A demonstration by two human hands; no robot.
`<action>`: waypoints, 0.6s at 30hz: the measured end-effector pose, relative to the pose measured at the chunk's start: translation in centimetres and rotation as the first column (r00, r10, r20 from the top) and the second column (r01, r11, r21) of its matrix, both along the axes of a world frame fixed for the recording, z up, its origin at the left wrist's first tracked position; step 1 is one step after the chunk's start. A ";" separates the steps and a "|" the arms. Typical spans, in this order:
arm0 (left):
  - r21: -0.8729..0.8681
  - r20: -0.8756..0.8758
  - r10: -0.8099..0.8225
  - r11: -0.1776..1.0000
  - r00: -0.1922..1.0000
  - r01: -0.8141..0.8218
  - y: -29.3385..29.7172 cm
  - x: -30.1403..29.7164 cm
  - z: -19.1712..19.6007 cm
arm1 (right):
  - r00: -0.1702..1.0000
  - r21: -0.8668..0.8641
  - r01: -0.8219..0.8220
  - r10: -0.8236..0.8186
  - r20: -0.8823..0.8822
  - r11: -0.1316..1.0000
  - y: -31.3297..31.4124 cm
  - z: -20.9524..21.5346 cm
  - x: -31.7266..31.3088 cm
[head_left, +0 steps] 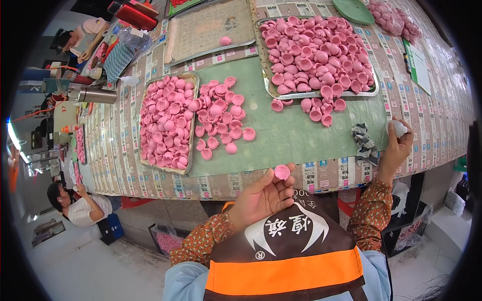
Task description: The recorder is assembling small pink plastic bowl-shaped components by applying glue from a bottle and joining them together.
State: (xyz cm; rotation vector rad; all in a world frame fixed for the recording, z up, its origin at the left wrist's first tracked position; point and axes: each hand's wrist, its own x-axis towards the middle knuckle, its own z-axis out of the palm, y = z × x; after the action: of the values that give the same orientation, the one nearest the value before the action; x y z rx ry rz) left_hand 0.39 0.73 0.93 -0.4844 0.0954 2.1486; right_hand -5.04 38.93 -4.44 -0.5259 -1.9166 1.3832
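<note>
Pinched between thumb and fingers of my left hand point(263, 196) is a small pink cup-shaped plastic piece point(282, 172), its hollow side facing up. It is held just off the table's near edge, above my apron. Over at the right side of the table, my right hand point(398, 150) grips a small white squeeze bottle point(396, 128). A crumpled grey and white cloth point(365, 143) lies beside that hand. Loose pink cup pieces point(221, 115) are spread on the green mat point(281, 145), next to a tray heaped with the same pieces point(168, 120).
A bigger metal tray point(374, 92) at the back is piled with pink pieces, some spilled in front. Behind stands a shallow tray point(211, 30) with one piece in it. A steel flask point(98, 95) lies at left. Co-workers point(83, 203) sit further left.
</note>
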 end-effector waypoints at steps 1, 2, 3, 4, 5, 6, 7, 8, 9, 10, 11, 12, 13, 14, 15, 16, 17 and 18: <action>0.000 0.001 0.000 1.000 1.000 0.000 0.0 0.0 0.0 | 1.000 0.017 -0.005 0.005 0.026 1.000 0.1 -0.2 -0.1; -0.006 0.006 0.001 1.000 1.000 -0.001 0.0 0.1 0.0 | 1.000 0.017 -0.004 0.004 0.028 1.000 0.1 -0.1 -0.1; -0.011 0.011 0.002 1.000 1.000 -0.002 0.0 0.1 0.0 | 0.997 0.045 -0.014 0.010 0.074 0.999 0.1 0.3 0.0; -0.011 0.011 0.003 1.000 1.000 -0.003 0.0 0.1 0.0 | 0.993 0.071 -0.026 0.018 0.119 0.997 -0.1 0.5 -0.1; -0.024 0.006 0.006 1.000 1.000 -0.006 0.0 0.1 0.0 | 0.993 0.071 -0.027 0.019 0.119 0.997 -0.3 0.6 -0.2; -0.037 0.000 0.009 0.999 1.000 -0.009 0.0 0.1 0.0 | 0.995 0.045 -0.022 0.017 0.103 0.999 -0.6 0.8 -0.1; -0.036 0.001 0.010 0.999 1.000 -0.010 0.0 0.1 0.0 | 0.996 0.020 -0.017 0.015 0.089 1.000 -0.9 1.0 0.1; -0.049 -0.007 0.006 0.999 1.000 -0.006 0.0 0.0 0.2 | 0.996 0.022 -0.018 0.016 0.089 1.000 -1.2 1.1 0.2; -0.063 -0.016 0.001 0.998 1.000 -0.002 0.1 0.0 0.2 | 0.997 0.007 0.075 -0.075 -0.008 0.997 -1.5 1.2 0.5; -0.062 -0.015 0.004 0.998 1.000 -0.005 0.1 0.0 0.2 | 0.981 -0.017 0.164 -0.165 -0.103 0.986 -1.9 1.3 0.7; -0.055 -0.012 0.010 0.998 1.000 -0.011 0.1 0.0 0.1 | 0.981 -0.016 0.162 -0.162 -0.102 0.987 -2.4 1.8 1.1; -0.046 -0.010 0.017 0.999 1.000 -0.017 0.1 0.0 0.1 | 0.959 0.083 0.246 -0.229 -0.168 0.966 -3.0 2.5 1.6; -0.044 -0.010 0.017 0.999 1.000 -0.018 0.1 -0.1 0.2 | 0.927 0.176 0.333 -0.287 -0.241 0.926 -3.8 3.1 2.0; -0.065 -0.047 0.010 0.998 0.999 -0.013 0.1 -0.2 0.2 | 0.927 0.181 0.335 -0.288 -0.242 0.925 -4.5 3.2 2.5; -0.086 -0.085 0.002 0.996 0.996 -0.009 0.2 -0.3 0.2 | 0.965 0.250 0.223 -0.176 -0.194 0.942 -5.4 3.1 2.8; -0.079 -0.085 -0.001 0.997 0.996 -0.006 0.1 -0.3 0.2 | 0.988 0.312 0.105 -0.065 -0.138 0.944 -6.4 3.3 3.0; -0.086 -0.098 -0.002 0.996 0.995 -0.006 0.3 -0.4 0.1 | 0.998 0.314 -0.036 0.049 -0.034 0.949 -7.8 4.3 2.7; -0.099 -0.115 0.006 0.995 0.993 -0.017 0.2 -0.5 0.2 | 0.983 0.296 -0.183 0.171 0.065 0.937 -9.4 5.2 2.3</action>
State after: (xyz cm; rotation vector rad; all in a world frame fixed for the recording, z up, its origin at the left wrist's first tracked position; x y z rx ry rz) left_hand -0.08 0.97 1.13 -0.4195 0.2658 2.1897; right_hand -2.78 29.51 0.76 -0.2371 -2.2009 1.1623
